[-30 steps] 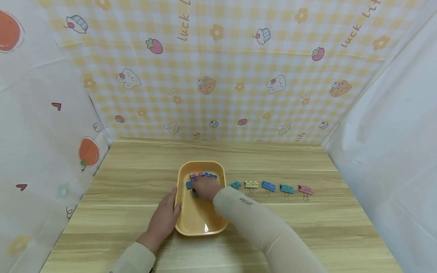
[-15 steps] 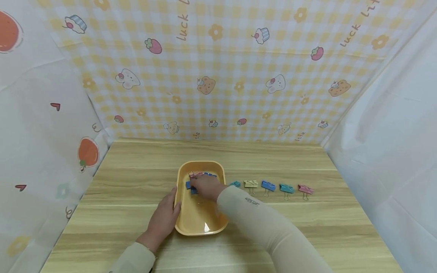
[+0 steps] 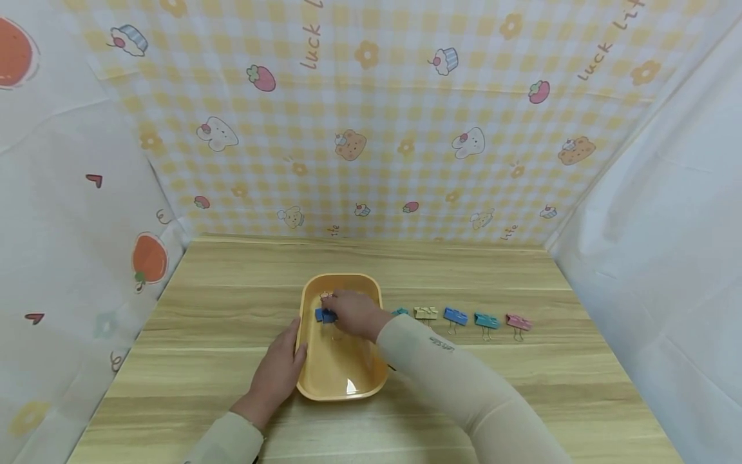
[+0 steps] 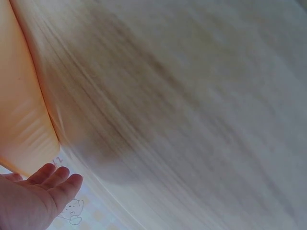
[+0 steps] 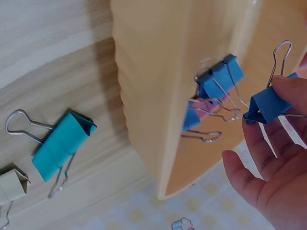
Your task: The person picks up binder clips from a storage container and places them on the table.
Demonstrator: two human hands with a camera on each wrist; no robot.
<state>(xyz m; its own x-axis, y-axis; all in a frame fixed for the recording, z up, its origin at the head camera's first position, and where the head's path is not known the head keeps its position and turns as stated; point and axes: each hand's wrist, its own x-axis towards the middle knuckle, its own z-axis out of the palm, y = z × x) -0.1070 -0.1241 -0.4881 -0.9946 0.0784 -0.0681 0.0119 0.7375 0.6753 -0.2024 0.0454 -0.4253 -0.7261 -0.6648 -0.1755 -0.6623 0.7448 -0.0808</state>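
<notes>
My right hand is inside the yellow plastic tray and pinches a blue binder clip between thumb and fingers. In the right wrist view, the clip's wire handles stick out from its body. Other blue clips and a pink clip lie beyond it in the tray, partly covered by the hand in the head view. My left hand rests against the tray's left wall, its fingers fairly straight in the left wrist view.
Right of the tray, binder clips stand in a row on the wooden table: teal, pale yellow, blue, another teal one and pink. A checked cloth hangs behind.
My right hand has shifted slightly right and up within the tray, with the blue clip now pinched in its fingers. The left hand and tray stay put.
</notes>
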